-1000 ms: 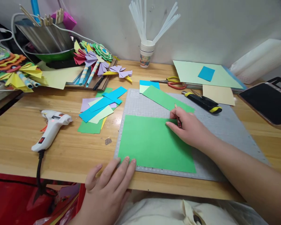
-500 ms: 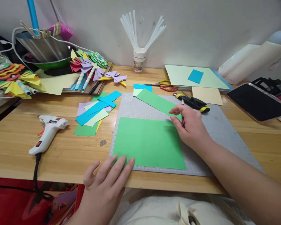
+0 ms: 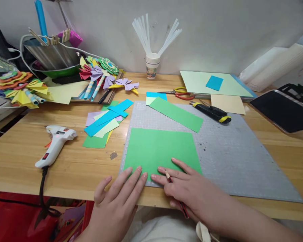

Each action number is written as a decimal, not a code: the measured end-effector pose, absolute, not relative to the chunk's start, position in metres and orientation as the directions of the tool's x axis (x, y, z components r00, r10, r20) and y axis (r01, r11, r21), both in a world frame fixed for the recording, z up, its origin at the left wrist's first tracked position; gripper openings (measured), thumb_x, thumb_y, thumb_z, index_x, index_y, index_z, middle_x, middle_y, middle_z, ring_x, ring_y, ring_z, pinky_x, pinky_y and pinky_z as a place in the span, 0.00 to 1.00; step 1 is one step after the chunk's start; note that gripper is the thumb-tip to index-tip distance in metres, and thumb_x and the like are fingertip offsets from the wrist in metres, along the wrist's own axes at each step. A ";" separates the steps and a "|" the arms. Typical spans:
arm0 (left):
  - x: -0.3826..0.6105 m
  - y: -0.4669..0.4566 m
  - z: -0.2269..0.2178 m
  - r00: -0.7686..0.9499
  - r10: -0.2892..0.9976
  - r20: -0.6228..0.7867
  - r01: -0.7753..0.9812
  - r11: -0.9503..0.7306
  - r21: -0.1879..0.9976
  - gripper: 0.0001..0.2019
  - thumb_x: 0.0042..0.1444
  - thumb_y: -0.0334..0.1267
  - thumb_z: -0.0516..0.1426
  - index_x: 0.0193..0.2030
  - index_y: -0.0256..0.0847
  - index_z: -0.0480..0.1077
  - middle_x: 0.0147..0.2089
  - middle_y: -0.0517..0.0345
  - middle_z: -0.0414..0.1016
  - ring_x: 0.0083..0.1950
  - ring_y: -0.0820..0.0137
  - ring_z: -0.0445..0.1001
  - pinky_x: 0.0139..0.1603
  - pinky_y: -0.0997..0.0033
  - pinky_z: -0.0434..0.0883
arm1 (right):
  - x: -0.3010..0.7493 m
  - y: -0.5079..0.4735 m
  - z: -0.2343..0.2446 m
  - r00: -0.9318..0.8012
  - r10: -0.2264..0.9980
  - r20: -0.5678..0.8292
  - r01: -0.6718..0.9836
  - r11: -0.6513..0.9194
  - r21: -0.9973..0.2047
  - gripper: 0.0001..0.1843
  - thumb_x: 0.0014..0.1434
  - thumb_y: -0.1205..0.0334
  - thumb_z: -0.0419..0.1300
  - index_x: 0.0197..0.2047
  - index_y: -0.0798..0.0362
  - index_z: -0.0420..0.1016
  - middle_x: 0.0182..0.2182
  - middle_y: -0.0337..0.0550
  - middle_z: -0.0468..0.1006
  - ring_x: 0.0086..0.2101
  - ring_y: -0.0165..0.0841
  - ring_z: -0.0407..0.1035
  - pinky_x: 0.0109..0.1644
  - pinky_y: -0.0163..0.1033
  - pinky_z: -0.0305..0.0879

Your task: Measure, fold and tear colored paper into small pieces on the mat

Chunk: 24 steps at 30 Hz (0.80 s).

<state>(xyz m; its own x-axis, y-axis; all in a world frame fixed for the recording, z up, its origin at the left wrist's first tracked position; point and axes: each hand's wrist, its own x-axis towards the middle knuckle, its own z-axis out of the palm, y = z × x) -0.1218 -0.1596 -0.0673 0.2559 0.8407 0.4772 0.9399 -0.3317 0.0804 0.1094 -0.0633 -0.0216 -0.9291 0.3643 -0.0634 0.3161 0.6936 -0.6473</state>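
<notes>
A green sheet of paper (image 3: 161, 144) lies flat on the grey cutting mat (image 3: 232, 164), close to the table's front edge. My left hand (image 3: 120, 196) rests with spread fingers on the sheet's lower left edge. On the lower right part of the sheet lies my right hand (image 3: 189, 188), several fingers stretched out. It keeps a red and black pencil (image 3: 183, 208) tucked against the palm, the sharpened tip pointing up past the fingers. Behind the sheet, a narrower green paper strip (image 3: 176, 114) lies slanted across the mat.
To the left are a white glue gun (image 3: 54, 146) and coloured paper strips (image 3: 108, 117). Farther back stand paper flowers (image 3: 98, 74) and a paper cup (image 3: 151, 65) with white sticks. Scissors (image 3: 179, 92), a black and yellow cutter (image 3: 212, 112) and a tablet (image 3: 284, 111) are at the right.
My right hand has come down from the green strip to the sheet's front right part, bringing the pencil along. My left hand stays at the sheet's lower left edge.
</notes>
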 end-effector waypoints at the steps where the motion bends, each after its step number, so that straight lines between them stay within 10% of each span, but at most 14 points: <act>1: -0.122 -0.160 -0.068 0.255 0.842 0.475 0.942 -0.328 0.076 0.18 0.63 0.36 0.51 0.59 0.49 0.69 0.55 0.64 0.76 0.57 0.69 0.68 0.67 0.65 0.43 | 0.109 -0.063 -0.022 -0.928 0.366 -0.072 0.323 0.691 -0.646 0.10 0.58 0.74 0.54 0.37 0.48 0.66 0.63 0.38 0.64 0.63 0.37 0.55 0.69 0.58 0.36; 8: -0.121 -0.161 -0.068 0.245 0.838 0.487 0.939 -0.331 0.098 0.17 0.63 0.36 0.52 0.57 0.55 0.70 0.57 0.65 0.74 0.57 0.69 0.68 0.67 0.63 0.42 | 0.112 -0.063 -0.014 -0.905 0.424 -0.036 0.322 0.629 -0.707 0.13 0.63 0.69 0.52 0.49 0.47 0.68 0.59 0.42 0.70 0.61 0.38 0.59 0.68 0.59 0.40; 12: -0.121 -0.159 -0.066 0.225 0.831 0.509 0.936 -0.330 0.125 0.15 0.64 0.38 0.52 0.55 0.56 0.71 0.56 0.66 0.75 0.57 0.70 0.68 0.67 0.64 0.43 | 0.102 -0.071 -0.009 -0.751 0.655 0.085 0.283 0.435 -0.855 0.17 0.68 0.60 0.49 0.59 0.44 0.63 0.49 0.43 0.76 0.49 0.34 0.70 0.56 0.46 0.63; 17: -0.121 -0.159 -0.068 0.227 0.837 0.498 0.934 -0.332 0.132 0.16 0.64 0.39 0.52 0.57 0.55 0.70 0.56 0.67 0.75 0.57 0.71 0.68 0.68 0.65 0.41 | 0.075 -0.077 -0.017 -0.599 0.799 0.051 0.223 0.227 -0.948 0.12 0.68 0.61 0.48 0.44 0.48 0.73 0.32 0.39 0.74 0.34 0.31 0.69 0.38 0.36 0.66; 24: -0.124 -0.160 -0.069 0.231 0.831 0.506 0.936 -0.332 0.119 0.18 0.63 0.38 0.51 0.58 0.56 0.69 0.55 0.67 0.76 0.59 0.72 0.67 0.68 0.68 0.41 | 0.074 -0.083 -0.038 -0.578 0.814 -0.053 0.327 0.172 -0.929 0.04 0.61 0.65 0.51 0.33 0.49 0.60 0.27 0.37 0.69 0.27 0.30 0.63 0.30 0.36 0.61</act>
